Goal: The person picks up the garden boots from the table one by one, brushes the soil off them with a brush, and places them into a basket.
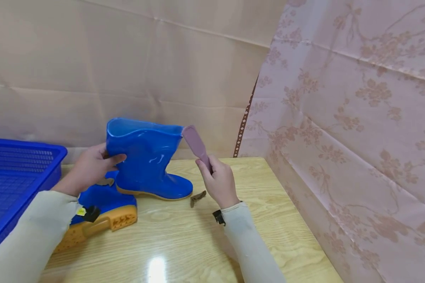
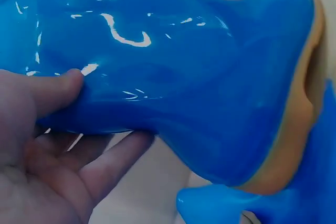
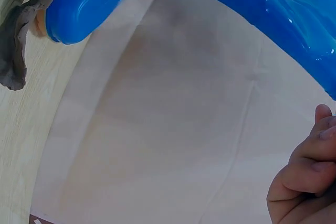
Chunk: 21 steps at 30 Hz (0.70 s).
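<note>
My left hand [image 1: 93,165] grips the shaft of a shiny blue rubber boot [image 1: 143,157], thumb on one side and fingers behind. The boot stands upright with its toe to the right; its tan sole [image 2: 281,150] shows in the left wrist view. My right hand [image 1: 217,181] holds the handle of a mauve tool [image 1: 195,142] with a flat, oblong, paddle-like head. The head's tip is right at the boot's top rim. In the right wrist view my right hand [image 3: 307,171] shows curled fingers, and the tool is hidden. By the toe lies a brown, clay-like lump [image 1: 198,198].
A second blue boot [image 1: 108,196] lies on its side at left, its orange-tan sole [image 1: 122,218] facing me. Another brown lump [image 1: 106,181] is on it. A blue plastic basket [image 1: 53,165] stands far left. Curtains hang behind and right of the wooden table [image 1: 184,243].
</note>
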### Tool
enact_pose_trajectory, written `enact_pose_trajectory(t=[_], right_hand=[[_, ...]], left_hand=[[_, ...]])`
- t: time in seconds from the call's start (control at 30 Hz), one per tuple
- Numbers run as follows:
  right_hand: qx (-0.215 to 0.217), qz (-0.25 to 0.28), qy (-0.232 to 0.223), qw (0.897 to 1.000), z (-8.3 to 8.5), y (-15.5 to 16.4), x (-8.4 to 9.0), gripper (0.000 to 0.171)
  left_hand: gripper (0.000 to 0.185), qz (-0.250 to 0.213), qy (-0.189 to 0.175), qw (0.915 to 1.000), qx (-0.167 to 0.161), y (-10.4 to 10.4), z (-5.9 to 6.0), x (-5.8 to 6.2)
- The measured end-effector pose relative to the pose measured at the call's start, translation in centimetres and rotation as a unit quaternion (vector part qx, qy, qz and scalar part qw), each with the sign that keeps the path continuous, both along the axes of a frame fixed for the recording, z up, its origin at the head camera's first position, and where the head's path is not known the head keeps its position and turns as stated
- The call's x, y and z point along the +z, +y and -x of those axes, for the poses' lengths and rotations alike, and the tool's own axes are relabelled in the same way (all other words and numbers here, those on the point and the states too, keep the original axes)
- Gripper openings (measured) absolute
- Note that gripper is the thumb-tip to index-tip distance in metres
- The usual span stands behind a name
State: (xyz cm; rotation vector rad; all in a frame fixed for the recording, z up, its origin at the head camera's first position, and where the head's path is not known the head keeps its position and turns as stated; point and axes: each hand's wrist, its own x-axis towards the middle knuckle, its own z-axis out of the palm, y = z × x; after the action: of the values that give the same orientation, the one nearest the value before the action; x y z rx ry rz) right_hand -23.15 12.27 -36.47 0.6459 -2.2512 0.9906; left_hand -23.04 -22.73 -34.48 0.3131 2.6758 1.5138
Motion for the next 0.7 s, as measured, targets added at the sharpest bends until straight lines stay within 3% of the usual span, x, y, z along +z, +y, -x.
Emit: enact_pose_trajectory(t=[0.2, 0.4, 0.53, 0.7], right_hand=[[0.001, -0.008, -0.014, 1.000, 0.0, -0.3, -0.3, 0.027], [0.003, -0.020, -0.010, 1.000, 0.1, -0.4, -0.7, 0.026], [0.002, -0.017, -0.004, 1.000, 0.2, -0.4, -0.8, 0.027], [0.003, -0.005, -0.005, 1.000, 0.4, -0.4, -0.8, 0.028]], left_hand=[[0.072, -0.058, 0.035, 0.9968, 0.041, -0.3, -0.5, -2.6], [0.076, -0.103, 0.002, 0.9912, 0.083, 0.8, -1.8, -4.8], [0.073, -0.118, 0.031, 0.9844, 0.127, 1.9, -2.6, -5.4], [0.056, -0.088, 0.078, 0.9743, 0.192, 3.0, -2.6, -5.2]])
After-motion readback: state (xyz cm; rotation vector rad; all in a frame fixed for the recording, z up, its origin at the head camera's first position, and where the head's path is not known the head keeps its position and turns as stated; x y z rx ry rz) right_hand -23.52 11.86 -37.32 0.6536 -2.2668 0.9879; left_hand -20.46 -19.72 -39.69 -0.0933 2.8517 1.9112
